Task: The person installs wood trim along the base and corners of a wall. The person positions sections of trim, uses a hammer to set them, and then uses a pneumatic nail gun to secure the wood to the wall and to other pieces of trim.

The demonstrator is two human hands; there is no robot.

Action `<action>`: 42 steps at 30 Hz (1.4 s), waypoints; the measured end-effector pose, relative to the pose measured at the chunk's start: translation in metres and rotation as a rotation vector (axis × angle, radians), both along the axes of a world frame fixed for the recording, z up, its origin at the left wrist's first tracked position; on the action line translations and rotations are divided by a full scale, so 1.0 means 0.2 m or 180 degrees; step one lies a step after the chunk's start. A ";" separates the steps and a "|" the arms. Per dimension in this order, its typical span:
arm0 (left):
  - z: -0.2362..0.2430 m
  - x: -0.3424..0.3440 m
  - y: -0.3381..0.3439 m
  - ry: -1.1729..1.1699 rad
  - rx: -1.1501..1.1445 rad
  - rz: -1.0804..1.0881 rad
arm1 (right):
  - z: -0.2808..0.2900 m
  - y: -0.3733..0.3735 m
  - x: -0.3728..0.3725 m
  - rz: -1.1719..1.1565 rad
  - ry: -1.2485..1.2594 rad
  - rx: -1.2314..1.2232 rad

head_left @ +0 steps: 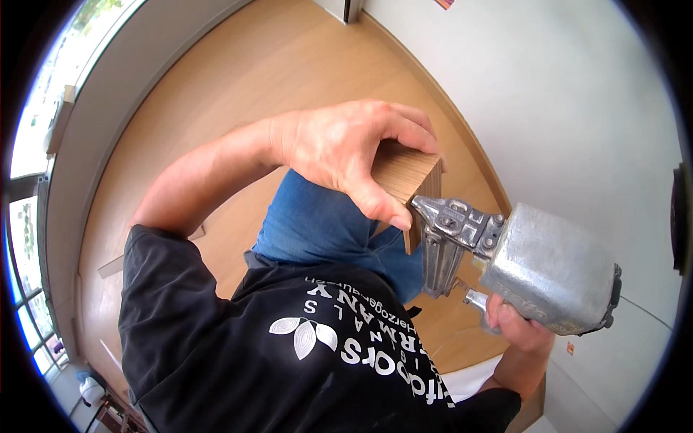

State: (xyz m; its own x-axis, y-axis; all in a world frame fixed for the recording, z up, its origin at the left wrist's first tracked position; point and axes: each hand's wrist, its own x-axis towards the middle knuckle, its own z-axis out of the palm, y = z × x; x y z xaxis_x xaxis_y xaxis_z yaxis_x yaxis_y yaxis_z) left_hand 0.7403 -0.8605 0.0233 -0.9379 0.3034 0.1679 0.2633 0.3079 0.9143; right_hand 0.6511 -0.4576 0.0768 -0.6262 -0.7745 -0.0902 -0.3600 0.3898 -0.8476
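My left hand [361, 155] grips a wooden piece [408, 171] from above, thumb along the near edge and fingers over the far side. The piece has a light brown grained face and a side panel running down from it. My right hand [514, 325] is wrapped round the handle of a silver metal nail gun [556, 260], below its thick cylinder head. The gun's narrow nose meets the edge of the wood close to my left thumb; whether it presses on it I cannot tell. The trigger finger is partly hidden by the gun.
A wooden floor [209, 79] lies below and a white wall [548, 94] rises on the right. Windows [25, 238] line the left side. My jeans [317, 224] show beneath the wood. A dark round object [679, 220] sits at the far right.
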 end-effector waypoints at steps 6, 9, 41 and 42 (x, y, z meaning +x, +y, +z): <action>0.00 0.01 0.00 -0.0181 0.0084 0.0047 | -0.01 -0.06 -0.05 0.0033 -0.0466 -0.0566; -0.01 0.00 -0.03 0.0001 -0.0002 0.0079 | -0.03 -0.02 -0.07 0.0042 -0.0857 -0.1241; 0.02 0.12 0.07 0.1587 -0.0904 0.2164 | -2.38 0.81 -0.28 -0.1794 0.1131 0.2901; 0.03 0.11 0.08 0.1706 -0.0983 0.2049 | -2.43 0.83 -0.27 -0.1781 0.1184 0.2852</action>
State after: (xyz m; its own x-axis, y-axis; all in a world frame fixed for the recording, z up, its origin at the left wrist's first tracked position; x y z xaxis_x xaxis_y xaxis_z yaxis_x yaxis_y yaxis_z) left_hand 0.7627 -0.8444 0.0299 -0.7612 -0.1507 0.6308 0.3226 0.7558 0.5698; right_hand 0.5970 -0.2912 -0.4084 -0.9700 -0.1245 -0.2088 -0.1152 0.9918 -0.0558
